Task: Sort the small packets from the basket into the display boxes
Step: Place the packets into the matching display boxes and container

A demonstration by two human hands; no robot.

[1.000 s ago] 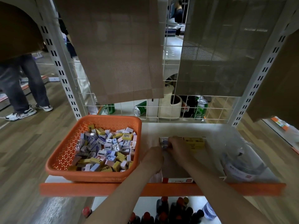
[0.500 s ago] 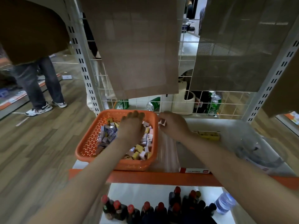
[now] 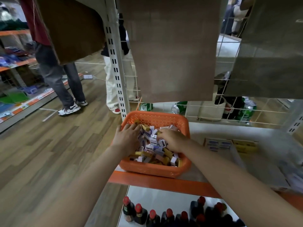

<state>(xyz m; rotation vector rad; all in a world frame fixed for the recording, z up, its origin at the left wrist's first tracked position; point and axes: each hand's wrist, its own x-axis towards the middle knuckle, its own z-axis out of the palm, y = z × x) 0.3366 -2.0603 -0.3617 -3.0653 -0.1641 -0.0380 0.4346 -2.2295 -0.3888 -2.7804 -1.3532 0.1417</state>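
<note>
Basket (image 3: 154, 169) now has right hand (image 3: 172, 140) beside left hand (image 3: 126, 138).

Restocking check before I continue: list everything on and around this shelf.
basket: one, orange, shelf's left end
small packets: many, yellow and white-purple, heaped in basket
display boxes: two, blue-white and yellow, right of basket
cans: at least three, green, behind wire grid
bottles: several, dark with red caps, lower shelf
bystanders: two, dark and white trousers, left aisle
left hand: one, fingers straight, resting on packets
right hand: one, fingers curled into packets, grip hidden
</note>
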